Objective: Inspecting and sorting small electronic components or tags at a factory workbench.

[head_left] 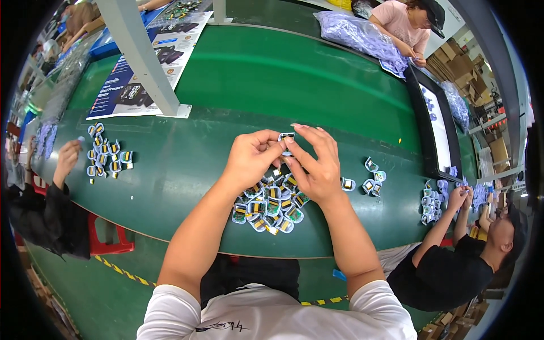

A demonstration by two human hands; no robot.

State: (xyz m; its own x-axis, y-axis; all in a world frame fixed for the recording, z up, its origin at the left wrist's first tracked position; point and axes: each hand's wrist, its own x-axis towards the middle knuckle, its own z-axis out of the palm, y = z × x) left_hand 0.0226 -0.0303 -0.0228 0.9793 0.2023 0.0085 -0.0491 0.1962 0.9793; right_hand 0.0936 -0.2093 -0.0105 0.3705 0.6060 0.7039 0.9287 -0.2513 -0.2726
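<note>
In front of me, my left hand [252,157] pinches a small light-blue plastic housing [287,136] with dark parts inside. My right hand [318,165] is closed on the same piece from the other side, thumb and index finger against it, the other fingers stretched beyond. Right below both hands lies a pile of similar housings [272,205], with green circuit boards and black-and-yellow parts showing in them. My fingers partly cover the held piece. Beside my right wrist sits a single housing [348,184], and a few more housings [373,184] lie farther right.
On the green table [187,187], another group of housings [105,153] lies left, near a co-worker's hand [69,156]. A metal post [139,56] rises at upper left beside a printed sheet [187,42]. Co-workers sit right, near a black-framed tray [433,130] and a bag [362,39].
</note>
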